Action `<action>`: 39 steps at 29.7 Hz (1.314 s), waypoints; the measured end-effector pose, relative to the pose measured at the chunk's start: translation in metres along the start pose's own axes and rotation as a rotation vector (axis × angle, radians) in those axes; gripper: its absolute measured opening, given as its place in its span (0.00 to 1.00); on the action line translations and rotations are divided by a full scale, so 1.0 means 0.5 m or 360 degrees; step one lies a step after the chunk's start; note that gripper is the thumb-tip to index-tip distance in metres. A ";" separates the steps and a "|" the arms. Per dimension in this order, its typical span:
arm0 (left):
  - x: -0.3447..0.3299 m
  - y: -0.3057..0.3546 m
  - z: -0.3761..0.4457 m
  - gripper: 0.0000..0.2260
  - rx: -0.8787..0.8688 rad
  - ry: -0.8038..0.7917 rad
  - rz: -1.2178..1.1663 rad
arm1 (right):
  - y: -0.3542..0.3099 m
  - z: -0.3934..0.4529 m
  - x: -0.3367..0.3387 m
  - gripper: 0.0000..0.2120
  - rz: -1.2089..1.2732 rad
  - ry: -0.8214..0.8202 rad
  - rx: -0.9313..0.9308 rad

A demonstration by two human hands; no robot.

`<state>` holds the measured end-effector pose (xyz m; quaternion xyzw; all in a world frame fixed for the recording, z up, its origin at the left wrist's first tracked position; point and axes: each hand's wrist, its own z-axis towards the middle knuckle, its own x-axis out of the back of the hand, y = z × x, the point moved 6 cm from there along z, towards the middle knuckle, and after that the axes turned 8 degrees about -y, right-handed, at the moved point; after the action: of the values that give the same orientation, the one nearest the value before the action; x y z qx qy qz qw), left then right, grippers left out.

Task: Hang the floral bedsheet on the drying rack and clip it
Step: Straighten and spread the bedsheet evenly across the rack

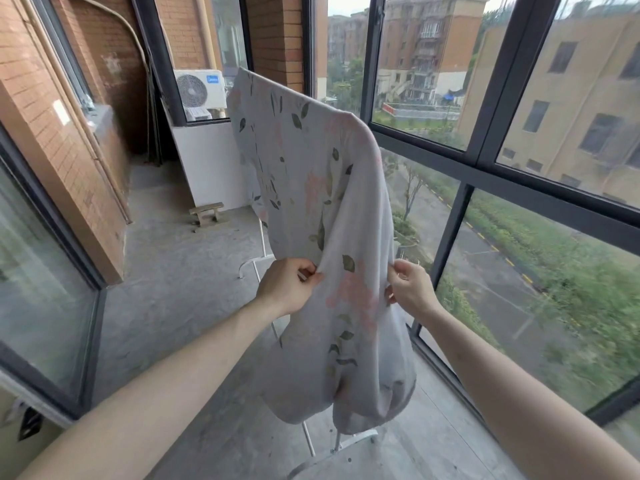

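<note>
Hanging lengthwise downward, floral bedsheet (322, 188) pinched by left hand (287, 285), right hand (410, 289).

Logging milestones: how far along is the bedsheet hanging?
Done: the floral bedsheet is draped over the drying rack. In hand: the left hand and right hand each pinch the hanging cloth, apparently straightening it. Left: clipping; no clip is visible on the sheet or in either hand.

A pale lilac-grey cotton bedsheet (322, 209) at frame centre carries a print of soft pink blossoms and olive-green leaves. Thin white metal rack tubing (263, 244) shows below it. Red-brown brick wall (45, 98) fills the upper left, dark grey window frames (485, 168) the right, a white air-conditioner unit (201, 89) upper centre, grey concrete floor (173, 271) below.
</note>
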<state>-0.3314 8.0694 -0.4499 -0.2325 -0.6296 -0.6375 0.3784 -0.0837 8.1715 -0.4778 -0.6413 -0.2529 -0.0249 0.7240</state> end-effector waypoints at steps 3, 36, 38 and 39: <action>0.003 0.006 -0.003 0.11 -0.0014 -0.0001 0.0035 | 0.006 0.012 0.014 0.16 0.0243 0.0252 -0.0045; 0.028 -0.002 -0.017 0.09 0.0093 0.0160 -0.0071 | -0.108 0.052 0.120 0.10 0.0454 0.0787 0.0104; 0.036 -0.004 -0.018 0.09 0.0110 0.0189 -0.0080 | -0.119 0.048 0.141 0.11 0.0498 0.0934 0.0173; 0.037 -0.006 -0.020 0.09 0.0118 0.0194 -0.0081 | -0.129 0.051 0.140 0.11 0.0478 0.0877 0.0208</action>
<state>-0.3433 8.0556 -0.4385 -0.1629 -0.6343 -0.6361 0.4082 -0.0544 8.2043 -0.3895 -0.5927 0.0491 -0.0742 0.8005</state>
